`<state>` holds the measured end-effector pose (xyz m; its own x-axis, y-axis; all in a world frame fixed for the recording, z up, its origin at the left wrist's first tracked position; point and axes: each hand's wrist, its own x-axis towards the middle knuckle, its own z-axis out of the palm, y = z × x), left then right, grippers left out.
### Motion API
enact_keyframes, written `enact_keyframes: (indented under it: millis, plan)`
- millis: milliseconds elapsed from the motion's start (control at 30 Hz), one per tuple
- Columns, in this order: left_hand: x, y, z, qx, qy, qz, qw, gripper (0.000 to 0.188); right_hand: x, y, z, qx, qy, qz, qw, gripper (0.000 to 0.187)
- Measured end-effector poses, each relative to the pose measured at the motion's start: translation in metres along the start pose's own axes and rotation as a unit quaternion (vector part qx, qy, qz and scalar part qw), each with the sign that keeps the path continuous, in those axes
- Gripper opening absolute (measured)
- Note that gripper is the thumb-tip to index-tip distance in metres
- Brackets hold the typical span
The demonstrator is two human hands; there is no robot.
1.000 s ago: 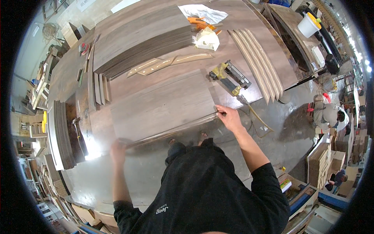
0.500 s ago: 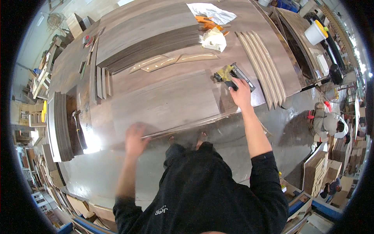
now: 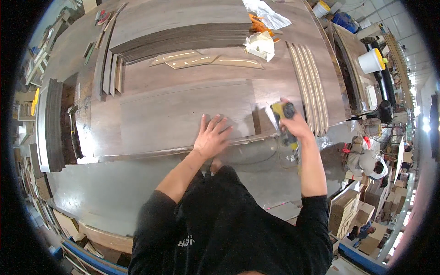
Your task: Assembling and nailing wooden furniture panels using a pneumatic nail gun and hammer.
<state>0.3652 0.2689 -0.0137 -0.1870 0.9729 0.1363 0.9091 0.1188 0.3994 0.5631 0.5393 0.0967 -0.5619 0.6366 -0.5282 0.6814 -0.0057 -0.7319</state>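
My left hand (image 3: 212, 138) lies flat with fingers spread on a grey-brown wood panel (image 3: 158, 117), close to its near edge. At the right, my right hand (image 3: 299, 124) is wrapped round a yellow and black nail gun (image 3: 280, 110), held by the table's near edge just past the panel's right end. The gun is partly blurred and partly covered by my fingers. Beyond the panel, short angled wood strips (image 3: 189, 63) carry lines of pale glue. Several long strips (image 3: 311, 87) with wavy glue lines lie side by side to the right of the gun.
A stack of long boards (image 3: 183, 43) sits farther back on the table, with crumpled pale paper (image 3: 260, 46) and an orange tool (image 3: 259, 24) at its right end. A hammer (image 3: 73, 133) and stacked panels (image 3: 51, 128) stand at the left. A person (image 3: 366, 160) crouches at the right.
My left hand has moved right and forward onto the panel. My right hand has lifted the nail gun off the table and brought it nearer. The view has shifted slightly.
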Motion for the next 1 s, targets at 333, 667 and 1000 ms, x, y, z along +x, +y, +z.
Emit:
enact_keyframes:
  millis: [333,667,1000]
  plan:
    - [0.003,0.002,0.006,0.014,0.008,0.005,1.000,0.058,-0.077,-0.007,0.050,0.060,-0.012,0.026,0.998,0.059]
    - [0.003,0.001,0.005,0.021,-0.006,0.002,1.000,0.056,-0.071,-0.019,0.059,0.072,-0.012,0.050,0.996,0.059]
    - [0.001,0.002,0.006,0.021,0.001,0.001,1.000,0.056,-0.083,-0.001,0.063,0.129,0.002,0.048,0.990,0.065]
